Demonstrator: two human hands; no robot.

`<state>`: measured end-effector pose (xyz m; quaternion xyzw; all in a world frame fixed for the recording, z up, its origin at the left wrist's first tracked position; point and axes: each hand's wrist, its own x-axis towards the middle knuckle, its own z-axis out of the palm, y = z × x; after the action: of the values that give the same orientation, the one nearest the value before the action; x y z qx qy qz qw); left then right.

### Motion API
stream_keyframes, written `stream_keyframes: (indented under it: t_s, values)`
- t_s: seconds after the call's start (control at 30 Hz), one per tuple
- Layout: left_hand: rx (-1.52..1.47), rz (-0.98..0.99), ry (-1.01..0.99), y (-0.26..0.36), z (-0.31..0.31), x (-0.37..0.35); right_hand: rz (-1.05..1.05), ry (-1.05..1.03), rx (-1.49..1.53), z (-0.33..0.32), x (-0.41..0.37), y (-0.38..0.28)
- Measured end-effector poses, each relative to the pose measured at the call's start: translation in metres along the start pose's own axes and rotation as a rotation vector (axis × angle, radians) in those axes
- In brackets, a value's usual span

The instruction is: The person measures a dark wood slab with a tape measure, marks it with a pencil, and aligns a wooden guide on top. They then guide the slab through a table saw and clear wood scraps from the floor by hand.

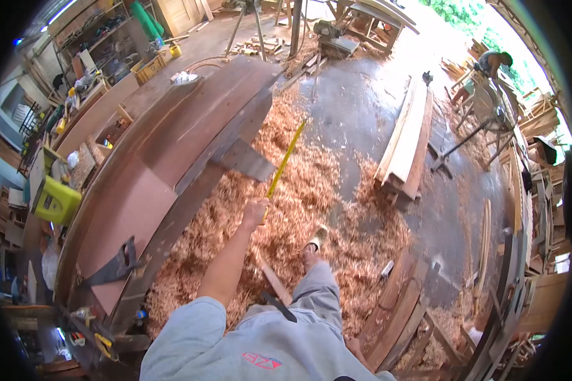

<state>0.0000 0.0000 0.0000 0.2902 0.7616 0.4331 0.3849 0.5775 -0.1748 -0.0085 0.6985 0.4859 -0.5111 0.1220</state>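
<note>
My left hand (256,213) is closed around the lower end of a yellow tape measure (286,159), whose blade reaches out ahead over the wood shavings. The blade's far end lies near the edge of the shavings. Low in the view, my right hand (354,347) hangs beside my body near some brown boards (394,311); its fingers are mostly hidden. A handsaw (111,267) with a dark handle rests on the wooden workbench (133,216) to the left.
Shavings (311,184) cover the floor around my foot. Long beams (407,136) lie ahead on the right. Another person (492,63) bends at the far right beside a stand. A lime-green container (56,202) and shelves stand at the left.
</note>
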Motion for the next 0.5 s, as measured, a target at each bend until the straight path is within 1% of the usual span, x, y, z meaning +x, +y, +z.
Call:
stream_keyframes:
  t_s: [0.07, 0.1, 0.13, 0.17, 0.2, 0.23, 0.27, 0.3, 0.37, 0.4, 0.47, 0.5]
  values:
    - [-0.471, -0.184, -0.070, 0.044, 0.015, -0.013, -0.104, 0.029, -0.078, -0.017, 0.015, 0.009]
    - [-0.387, -0.160, -0.010, 0.056, 0.004, 0.075, -0.097, -0.035, -0.137, -0.036, 0.062, -0.050]
    - [-0.389, -0.090, 0.019, 0.057, 0.028, 0.088, -0.127, -0.049, -0.230, -0.064, 0.096, -0.079]
    - [-0.479, -0.211, 0.004, 0.083, 0.037, 0.110, -0.202, -0.082, -0.415, -0.092, 0.141, -0.117]
    - [-0.550, -0.350, -0.038, 0.106, 0.048, 0.117, -0.363, -0.139, -0.746, -0.124, 0.184, -0.153]
    - [-0.573, -0.458, -0.012, 0.099, 0.062, 0.115, -0.433, -0.147, -0.867, -0.156, 0.207, -0.190]
    - [-0.626, -0.564, -0.077, 0.079, 0.072, 0.121, -0.421, -0.098, -0.790, -0.190, 0.223, -0.235]
    - [-0.696, -0.654, -0.134, 0.072, 0.079, 0.136, -0.155, 0.153, -0.025, -0.212, 0.251, -0.266]
    - [-0.733, -0.671, -0.113, 0.119, 0.078, 0.149, -0.254, 0.392, 0.173, -0.266, 0.262, -0.366]
    - [-0.756, -0.666, -0.098, 0.144, 0.076, 0.161, -0.325, 0.405, 0.230, -0.294, 0.277, -0.407]
    - [-0.889, -0.638, -0.091, 0.175, 0.075, 0.199, -0.450, 0.412, 0.347, -0.335, 0.309, -0.474]
    - [-0.947, -0.633, -0.092, 0.185, 0.074, 0.220, -0.451, 0.405, 0.311, -0.350, 0.322, -0.504]
